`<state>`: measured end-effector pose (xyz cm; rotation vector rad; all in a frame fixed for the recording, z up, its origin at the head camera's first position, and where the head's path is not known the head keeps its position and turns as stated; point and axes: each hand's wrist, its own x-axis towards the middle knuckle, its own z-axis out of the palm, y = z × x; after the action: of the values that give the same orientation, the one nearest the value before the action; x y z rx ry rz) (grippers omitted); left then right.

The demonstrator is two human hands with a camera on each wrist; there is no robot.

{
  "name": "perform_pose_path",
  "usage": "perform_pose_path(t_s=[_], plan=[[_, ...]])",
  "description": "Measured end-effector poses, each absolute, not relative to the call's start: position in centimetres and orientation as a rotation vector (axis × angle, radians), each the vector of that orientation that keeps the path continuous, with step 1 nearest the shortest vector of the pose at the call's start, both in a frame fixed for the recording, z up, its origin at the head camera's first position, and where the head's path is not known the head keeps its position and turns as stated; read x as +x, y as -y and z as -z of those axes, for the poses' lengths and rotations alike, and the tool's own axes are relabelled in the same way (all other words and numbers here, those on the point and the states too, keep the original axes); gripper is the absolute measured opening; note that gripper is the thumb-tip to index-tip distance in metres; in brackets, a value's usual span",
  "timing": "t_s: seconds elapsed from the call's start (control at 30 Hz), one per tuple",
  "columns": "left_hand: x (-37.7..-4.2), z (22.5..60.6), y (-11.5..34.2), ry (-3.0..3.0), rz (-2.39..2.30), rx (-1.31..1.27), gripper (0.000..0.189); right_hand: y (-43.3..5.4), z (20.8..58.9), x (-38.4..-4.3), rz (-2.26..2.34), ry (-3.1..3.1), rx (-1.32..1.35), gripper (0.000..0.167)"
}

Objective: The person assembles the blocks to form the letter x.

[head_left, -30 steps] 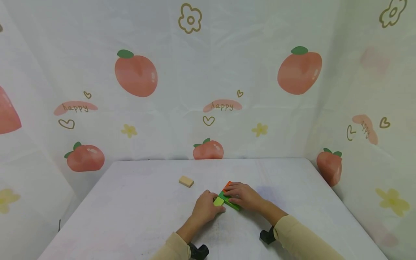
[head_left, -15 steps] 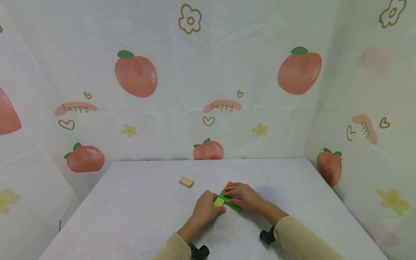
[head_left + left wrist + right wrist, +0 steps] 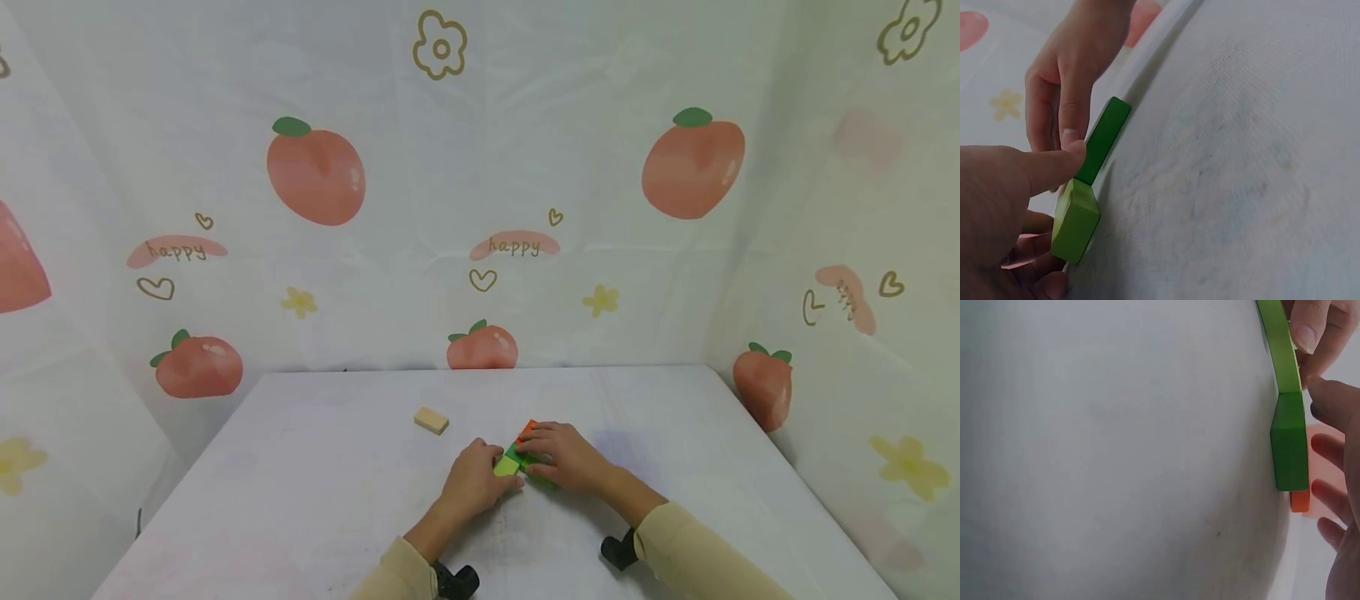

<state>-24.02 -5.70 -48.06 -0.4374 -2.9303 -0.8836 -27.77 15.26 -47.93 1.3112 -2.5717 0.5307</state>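
Observation:
Several coloured wooden blocks lie in a joined group near the middle of the table. My left hand [image 3: 472,479] holds the light green block [image 3: 507,467] between thumb and fingers. Beyond it, in line, come a green block [image 3: 514,452] and an orange block [image 3: 528,427]. My right hand [image 3: 564,457] lies over the group from the right, its fingers extended onto the blocks and partly hiding them. In the left wrist view, a dark green block [image 3: 1105,140] meets the light green one at an angle, with right fingertips at its far side.
A plain wooden block [image 3: 431,420] lies apart, behind and to the left of the group. The white-covered table [image 3: 300,500] ends at a patterned cloth backdrop [image 3: 405,167] with fruit prints. A black camera mount [image 3: 618,550] is on the right wrist.
My right hand's lower fingers have shifted slightly toward the near side and now cover more of the near green block. My left hand and the plain wooden block stay about where they were.

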Motion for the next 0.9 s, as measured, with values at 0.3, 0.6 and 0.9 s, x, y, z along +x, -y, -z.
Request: perform_pose_path(t_s=[0.3,0.6,0.9], plan=[[-24.8,48.0,7.2,2.888,0.847,-0.55,0.061,-15.5,47.4,-26.6,-0.487,2.597,1.334,0.039],[-26.2,46.8,10.0,2.844,0.917,-0.548,0.052,-15.3,47.0,-25.5,-0.465,2.706,1.404,0.047],[-27.5,47.1,12.3,2.715,0.851,-0.489,0.042,-14.9,47.1,-24.9,-0.408,2.728,1.45,0.052]])
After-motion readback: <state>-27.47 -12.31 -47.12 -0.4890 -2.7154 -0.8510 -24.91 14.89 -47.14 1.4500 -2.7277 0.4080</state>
